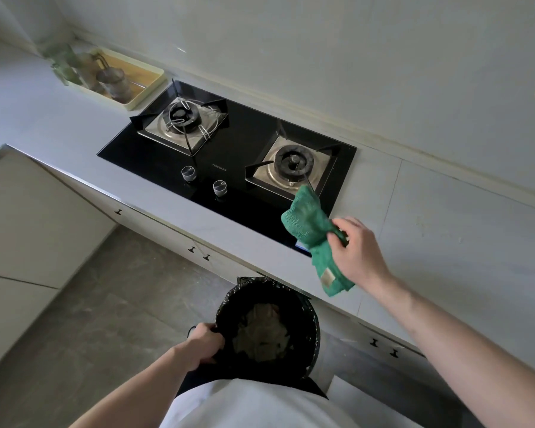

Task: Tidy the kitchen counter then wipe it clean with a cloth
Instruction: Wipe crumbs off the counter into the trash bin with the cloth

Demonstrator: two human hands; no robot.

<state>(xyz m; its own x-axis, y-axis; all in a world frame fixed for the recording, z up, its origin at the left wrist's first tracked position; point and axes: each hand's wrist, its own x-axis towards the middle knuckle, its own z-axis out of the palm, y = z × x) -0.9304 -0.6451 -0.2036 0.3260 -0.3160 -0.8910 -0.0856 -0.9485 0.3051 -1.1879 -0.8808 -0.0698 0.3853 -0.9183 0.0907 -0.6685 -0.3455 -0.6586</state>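
Right hand (pixel 357 251) grips the cloth (pixel 311 233) by the hob (pixel 229 156), left (pixel 203 345) grips the bin (pixel 303 307), whose crumbs may spill if tipped.

My right hand (pixel 357 251) grips a bunched green cloth (pixel 311 234) above the gas hob's (pixel 238 140) near right corner. My left hand (pixel 203 344) holds the rim of a bin (pixel 314 319) (black liner, crumpled paper inside) below the hob, off the counter (pixel 445 236). A tray (pixel 145 84) of glassware sits left of the hob.
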